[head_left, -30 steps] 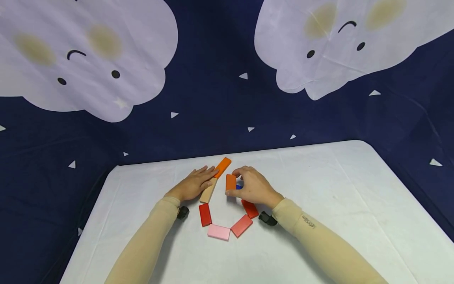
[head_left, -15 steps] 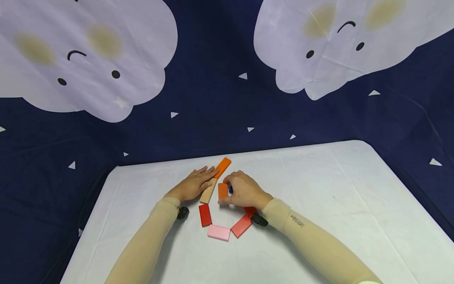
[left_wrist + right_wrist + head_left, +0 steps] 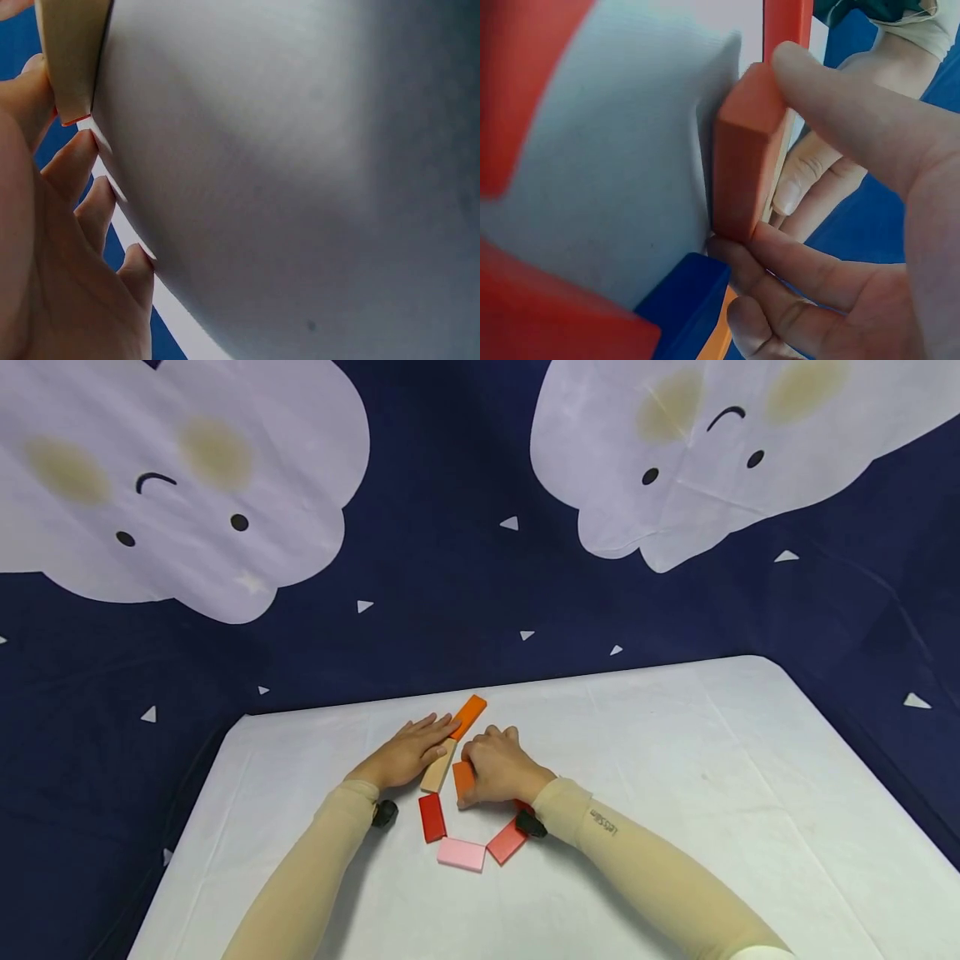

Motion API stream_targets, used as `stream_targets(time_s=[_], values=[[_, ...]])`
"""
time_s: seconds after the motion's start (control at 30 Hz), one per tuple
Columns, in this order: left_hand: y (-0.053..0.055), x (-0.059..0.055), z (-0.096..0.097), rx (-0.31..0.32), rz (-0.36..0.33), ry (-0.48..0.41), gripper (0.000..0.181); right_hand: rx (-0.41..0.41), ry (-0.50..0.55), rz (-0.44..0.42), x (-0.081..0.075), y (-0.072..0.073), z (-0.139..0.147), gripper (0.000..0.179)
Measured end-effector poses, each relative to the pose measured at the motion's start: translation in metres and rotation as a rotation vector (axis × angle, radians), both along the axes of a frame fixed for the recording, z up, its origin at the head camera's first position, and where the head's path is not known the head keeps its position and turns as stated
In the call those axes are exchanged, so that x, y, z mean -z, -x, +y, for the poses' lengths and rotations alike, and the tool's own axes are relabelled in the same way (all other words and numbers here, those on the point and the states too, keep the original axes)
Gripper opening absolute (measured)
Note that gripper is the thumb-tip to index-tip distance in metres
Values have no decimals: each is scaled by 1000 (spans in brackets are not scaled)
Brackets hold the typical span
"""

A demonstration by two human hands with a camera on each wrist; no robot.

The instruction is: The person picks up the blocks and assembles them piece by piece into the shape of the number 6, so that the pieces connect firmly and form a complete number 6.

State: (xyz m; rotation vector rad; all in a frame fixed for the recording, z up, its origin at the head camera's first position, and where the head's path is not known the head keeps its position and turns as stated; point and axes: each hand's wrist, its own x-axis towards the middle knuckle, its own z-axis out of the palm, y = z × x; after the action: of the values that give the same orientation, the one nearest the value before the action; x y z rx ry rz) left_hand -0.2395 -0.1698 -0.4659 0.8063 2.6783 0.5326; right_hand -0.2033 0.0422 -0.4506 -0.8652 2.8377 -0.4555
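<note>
My right hand (image 3: pixel 501 768) pinches an orange rectangular block (image 3: pixel 463 781) low over the table. In the right wrist view, the thumb is at one end of this block (image 3: pixel 742 165) and the fingers at the other. My left hand (image 3: pixel 405 753) lies with its fingers extended, resting against a plain wooden block (image 3: pixel 437 770) and another orange block (image 3: pixel 470 714) that stand end to end. The held block is just right of the wooden one. A blue block (image 3: pixel 690 300) sits beside my right fingers; in the head view that hand hides it.
A dark red block (image 3: pixel 432 817), a pink block (image 3: pixel 461 854) and a coral block (image 3: pixel 507 841) curve round the near side. Another red block (image 3: pixel 522 807) is mostly hidden under my right wrist. The white table (image 3: pixel 675 760) meets a dark blue cloth backdrop (image 3: pixel 450 568).
My right hand has moved left and nearer with the orange block, bringing it next to the wooden block. It now covers the blue block. My left hand has kept its place.
</note>
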Motion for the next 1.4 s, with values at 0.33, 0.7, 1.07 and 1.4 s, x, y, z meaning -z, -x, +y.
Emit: stream_targets(time_s=[0.33, 0.7, 1.07, 1.4], values=[[-2, 1, -1, 7, 6, -6, 54, -24, -41, -29, -4, -3, -3, 72], [-3, 0, -1, 13, 8, -8, 54, -234, 26, -73, -12, 4, 7, 63], [-3, -2, 1, 8, 2, -12, 54, -137, -20, -23, -5, 0, 4, 58], [-2, -1, 0, 13, 10, -13, 54, -30, -50, 29, 0, -2, -4, 56]])
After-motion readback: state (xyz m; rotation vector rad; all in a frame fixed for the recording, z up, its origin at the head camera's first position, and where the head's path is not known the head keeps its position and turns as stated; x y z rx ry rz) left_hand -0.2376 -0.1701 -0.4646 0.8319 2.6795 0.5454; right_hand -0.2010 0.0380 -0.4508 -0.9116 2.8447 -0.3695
